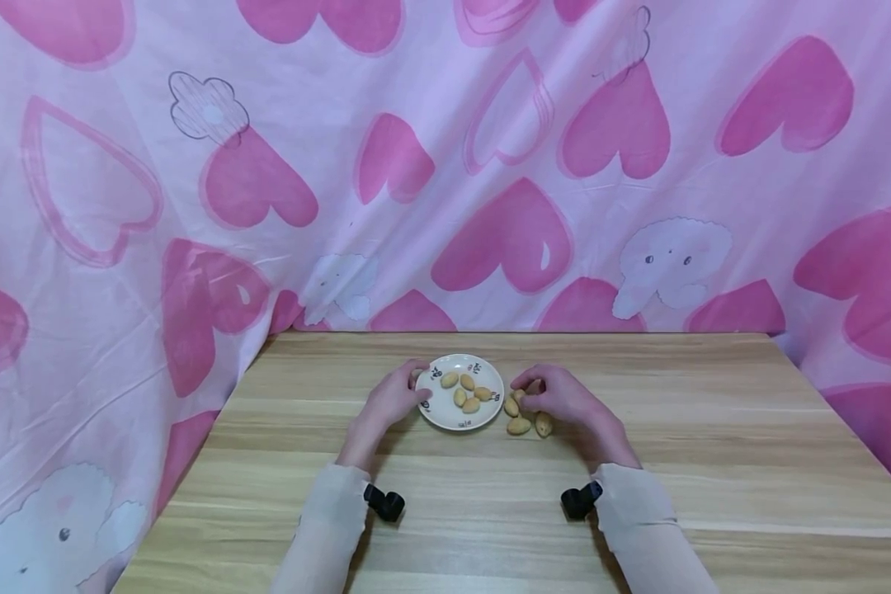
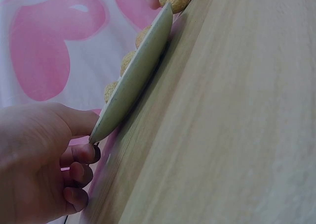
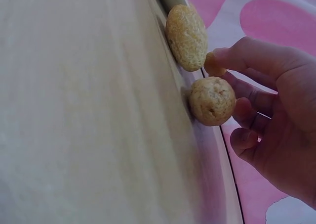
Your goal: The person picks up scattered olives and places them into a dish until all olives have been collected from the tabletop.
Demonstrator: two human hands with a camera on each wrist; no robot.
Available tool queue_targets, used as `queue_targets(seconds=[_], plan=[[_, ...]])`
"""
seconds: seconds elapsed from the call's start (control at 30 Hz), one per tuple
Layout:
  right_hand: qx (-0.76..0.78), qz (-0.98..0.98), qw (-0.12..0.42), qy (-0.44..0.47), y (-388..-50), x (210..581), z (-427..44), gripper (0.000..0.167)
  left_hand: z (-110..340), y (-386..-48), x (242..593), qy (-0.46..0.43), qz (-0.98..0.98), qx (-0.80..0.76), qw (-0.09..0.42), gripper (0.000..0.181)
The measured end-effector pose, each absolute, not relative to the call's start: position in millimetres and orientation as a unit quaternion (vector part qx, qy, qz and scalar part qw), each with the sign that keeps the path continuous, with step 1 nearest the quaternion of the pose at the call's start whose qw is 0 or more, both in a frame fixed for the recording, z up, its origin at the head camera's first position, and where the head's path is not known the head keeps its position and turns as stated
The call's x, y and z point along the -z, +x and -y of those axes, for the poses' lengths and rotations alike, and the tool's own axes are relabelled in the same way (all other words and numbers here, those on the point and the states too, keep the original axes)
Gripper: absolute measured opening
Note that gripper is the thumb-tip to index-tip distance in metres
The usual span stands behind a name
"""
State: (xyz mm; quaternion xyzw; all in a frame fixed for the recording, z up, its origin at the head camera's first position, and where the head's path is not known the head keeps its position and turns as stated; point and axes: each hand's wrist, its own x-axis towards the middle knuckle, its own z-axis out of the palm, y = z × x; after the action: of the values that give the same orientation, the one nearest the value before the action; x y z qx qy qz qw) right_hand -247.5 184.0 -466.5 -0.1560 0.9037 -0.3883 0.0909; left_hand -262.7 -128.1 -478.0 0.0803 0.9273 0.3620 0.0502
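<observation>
A small white plate [image 1: 440,412] with dark printed marks on its rim lies on the table, bearing several tan walnuts [image 1: 449,379]. My left hand [image 1: 393,398] pinches the plate's left rim, thumb above and fingers at the edge; the left wrist view shows the plate [image 2: 136,88] edge-on. Right of the plate, my right hand [image 1: 563,394] is over a small group of walnuts [image 1: 519,426]. In the right wrist view, its thumb and forefinger pinch one walnut [image 3: 214,65], partly hidden. Two more walnuts [image 3: 212,101] lie close by on the table, nearer the camera.
The wooden table [image 1: 445,511] ends at a pink heart-patterned cloth [image 1: 445,165] hanging behind it and along its sides. Small black wrist cameras [image 1: 384,503] sit at both cuffs.
</observation>
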Motion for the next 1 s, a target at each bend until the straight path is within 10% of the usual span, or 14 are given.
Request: queue_targets(seconds=[1.0], plan=[[0.370, -0.905, 0.068, -0.199, -249, 449, -158, 0.026, 127, -262, 476, 0.075, -0.929, -0.358, 0.055, 0.055]])
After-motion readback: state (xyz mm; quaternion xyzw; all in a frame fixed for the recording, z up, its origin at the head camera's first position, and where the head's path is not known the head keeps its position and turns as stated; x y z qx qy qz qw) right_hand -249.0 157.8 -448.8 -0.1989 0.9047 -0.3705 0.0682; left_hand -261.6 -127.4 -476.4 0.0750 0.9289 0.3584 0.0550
